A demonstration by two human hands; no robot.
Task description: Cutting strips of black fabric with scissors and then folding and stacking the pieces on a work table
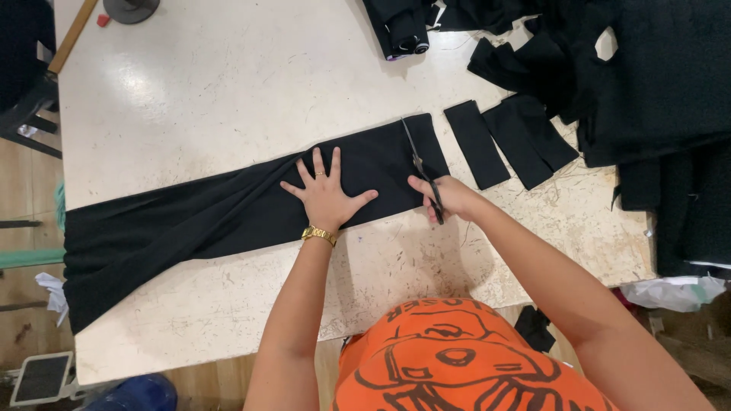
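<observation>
Left hand (327, 196) lies flat, fingers spread, palm pressing down on the long black strip of soft fabric (190, 221); released, grasping nothing. Right hand (449, 196) is clenched around the handles of a pair of dark metal scissors (422, 171), blades pointing toward the far edge of the bench and lying across the strip near its right end.

Strip position: runs diagonally across the worn white bench (213, 91), from the left edge, where it drapes over, to just right of centre. Right of the blades, a short end section of the strip remains on the bench.

Nearby: two cut black rectangular fabric pieces (476, 144) just beside the strip's right end, apart from it. Large heap of black cloth (655, 76) at the far right corner. Wooden stick (72, 34) near the far left corner.

Handling judgement: fabric looks light, limp, prone to wrinkling and shifting; folds visible toward the left edge. Not fragile. Best held by flat palm pressure close to the cut line rather than pinched, so the layers stay flat. Scissors: rigid, sharp; hold at the handles only.
</observation>
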